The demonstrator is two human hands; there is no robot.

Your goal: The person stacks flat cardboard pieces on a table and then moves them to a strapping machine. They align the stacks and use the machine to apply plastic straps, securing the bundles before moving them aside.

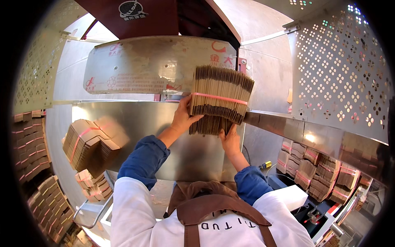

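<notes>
We are mid-lift: our left hand (184, 117) grips the near-left edge of the strapped bundle (220, 96), our right hand (230, 142) props it from below, far centre against the panel (152, 66). Next seems to need steady, level support.

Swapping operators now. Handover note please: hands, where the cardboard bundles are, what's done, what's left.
Left hand: grips the left edge of the strapped cardboard bundle, held up against the metal machine panel.
Right hand: supports the bundle from below.
The pink strap is on the bundle, uncut.
More strapped bundles: left stacks, right stacks.
Done: one bundle lifted.
Left: seating this bundle; the side stacks are untouched.
</notes>
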